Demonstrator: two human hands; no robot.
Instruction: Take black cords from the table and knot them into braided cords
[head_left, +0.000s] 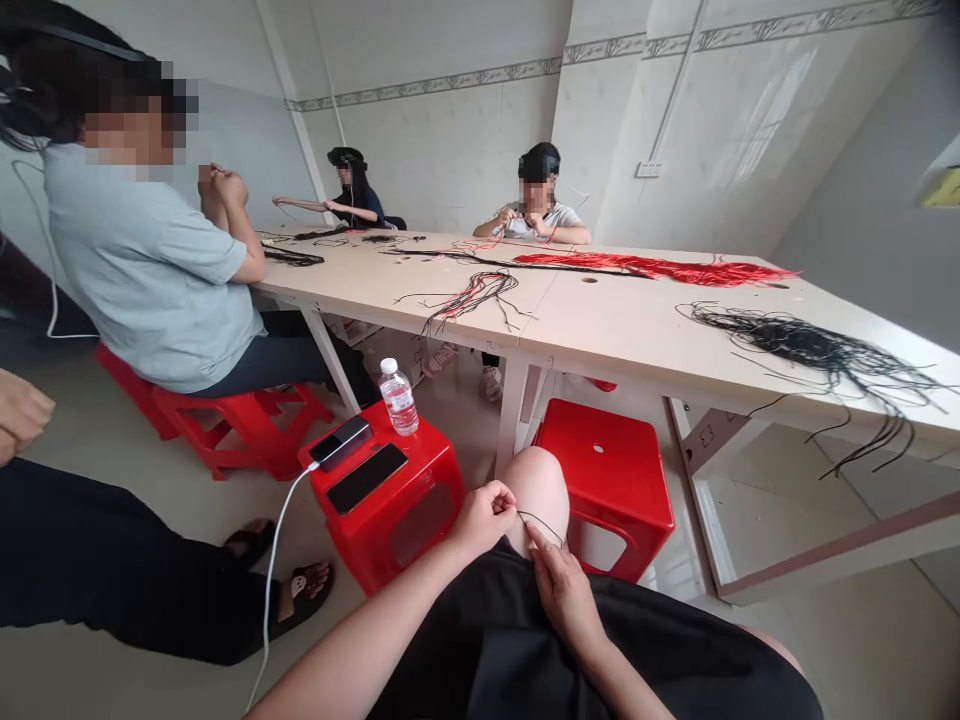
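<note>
A thin black cord (pixel 541 523) runs in a small arc between my two hands, just above my bare knee. My left hand (pixel 489 515) is closed, thumb and fingertips pinching one part of the cord. Over the black cloth on my lap, my right hand (pixel 559 580) holds the cord too, its thumb against the fingers near my knee. Any knot or fine detail between the fingertips is too small to make out.
Before me a red stool (pixel 442 455) bears a water bottle (pixel 400 400), a phone (pixel 367 477) and a dark device with a white cable. Another red stool (pixel 600 440) stands right. The long table (pixel 420 290) carries black cords (pixel 802 340) and red cords (pixel 675 268). Several people are around.
</note>
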